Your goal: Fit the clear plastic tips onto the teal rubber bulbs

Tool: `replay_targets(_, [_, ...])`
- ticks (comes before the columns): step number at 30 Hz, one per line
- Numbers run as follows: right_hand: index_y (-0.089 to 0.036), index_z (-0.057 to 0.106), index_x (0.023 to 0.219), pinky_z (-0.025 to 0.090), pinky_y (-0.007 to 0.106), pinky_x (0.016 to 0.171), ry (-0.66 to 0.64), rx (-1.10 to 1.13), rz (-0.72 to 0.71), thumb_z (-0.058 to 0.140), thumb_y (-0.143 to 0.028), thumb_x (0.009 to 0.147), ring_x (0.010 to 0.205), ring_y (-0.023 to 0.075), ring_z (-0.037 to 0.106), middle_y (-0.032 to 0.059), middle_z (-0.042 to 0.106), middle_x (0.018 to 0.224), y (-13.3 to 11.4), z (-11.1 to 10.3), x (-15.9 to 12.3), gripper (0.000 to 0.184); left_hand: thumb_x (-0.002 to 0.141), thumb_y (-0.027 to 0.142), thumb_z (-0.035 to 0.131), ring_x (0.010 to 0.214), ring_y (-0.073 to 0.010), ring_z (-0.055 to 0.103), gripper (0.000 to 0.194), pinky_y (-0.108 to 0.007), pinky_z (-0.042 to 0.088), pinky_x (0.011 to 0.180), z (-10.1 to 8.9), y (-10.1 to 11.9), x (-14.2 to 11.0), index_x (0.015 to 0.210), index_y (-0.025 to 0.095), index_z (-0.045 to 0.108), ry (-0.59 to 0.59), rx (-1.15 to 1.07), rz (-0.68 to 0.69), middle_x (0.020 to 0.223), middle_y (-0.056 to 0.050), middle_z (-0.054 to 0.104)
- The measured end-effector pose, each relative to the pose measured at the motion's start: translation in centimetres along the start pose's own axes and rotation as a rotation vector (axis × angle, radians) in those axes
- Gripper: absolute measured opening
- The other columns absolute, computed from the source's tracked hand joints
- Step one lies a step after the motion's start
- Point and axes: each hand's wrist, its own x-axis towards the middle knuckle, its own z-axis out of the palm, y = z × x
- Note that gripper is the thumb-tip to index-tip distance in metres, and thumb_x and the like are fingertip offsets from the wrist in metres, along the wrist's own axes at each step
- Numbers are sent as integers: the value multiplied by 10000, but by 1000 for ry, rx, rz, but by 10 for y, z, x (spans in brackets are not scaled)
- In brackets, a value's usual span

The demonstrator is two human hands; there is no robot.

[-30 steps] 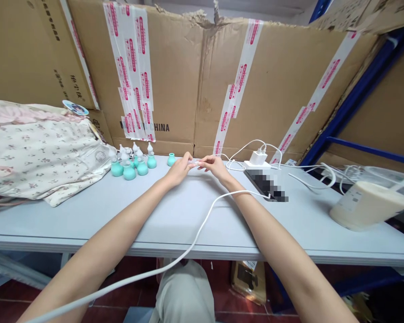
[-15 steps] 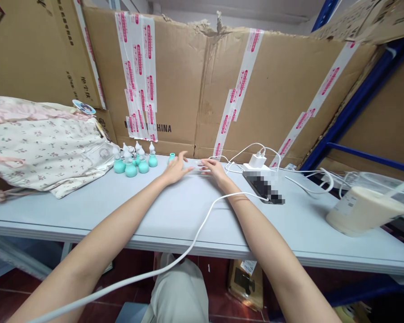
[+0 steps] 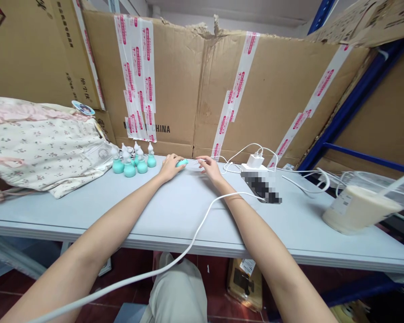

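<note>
My left hand [image 3: 171,167] is wrapped round a teal squeeze bulb [image 3: 182,163], which lies tilted with its open neck pointing right. Across a small gap, my right hand [image 3: 209,168] has its fingertips pinched on a small translucent piece [image 3: 199,162], too faint to make out fully; it looks like a clear nozzle tip. To the left of my left hand, several teal bulbs with whitish pointed nozzles [image 3: 129,168] stand upright in a cluster on the grey table [image 3: 188,211].
A floral cloth bag [image 3: 47,148] lies at the left. On the right are a phone [image 3: 261,187], a white charger [image 3: 255,160] with cables, and a plastic cup with a straw [image 3: 360,208]. A white cable [image 3: 202,226] crosses the table front. Cardboard [image 3: 175,89] stands behind.
My left hand has closed round the teal bulb that stood upright behind it, and the bulb is now tilted to the right. My right hand stays near the same spot with its fingers pinched.
</note>
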Motion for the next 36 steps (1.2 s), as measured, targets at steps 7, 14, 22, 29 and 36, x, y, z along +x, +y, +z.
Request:
replay_targets(7, [-180,640,833,517,211,553,24,92,-38,599,-360,716,716,111,548,25,607,837,3,-3,3,218,853,410,421,917,-193,542,329,-332,409,860,8,27,-5,1076,170,446,-81,-274,44,1023,-62,582])
replay_targets(14, [-181,656,882,532,223,651,56,223,22,642,-454,704,767,103,555,40,623,961,-2,1,-2,325,820,396,477,908,-186,539,288,-321,409,858,4,29,-3,1016,186,457,-32,-277,-9,1000,-46,586])
replay_targets(22, [-167,670,855,523,247,707,-24,218,91,817,-391,481,711,106,568,-21,588,671,1,0,-2,460,803,401,500,881,-199,551,291,-332,420,829,3,20,-4,991,180,494,-38,-229,-15,963,-58,610])
replay_targets(29, [-164,667,788,512,245,627,5,156,104,838,-320,470,563,87,553,-38,591,606,5,-10,8,394,754,397,576,898,-206,580,303,-339,428,856,9,23,-6,1000,221,572,-79,-240,45,969,-13,648])
replay_targets(36, [-159,654,730,533,228,706,-48,234,232,833,-190,536,609,88,626,-17,650,678,-2,-12,-1,266,721,432,620,938,-215,592,365,-320,437,867,3,23,-6,986,181,625,-43,-400,20,994,-28,666])
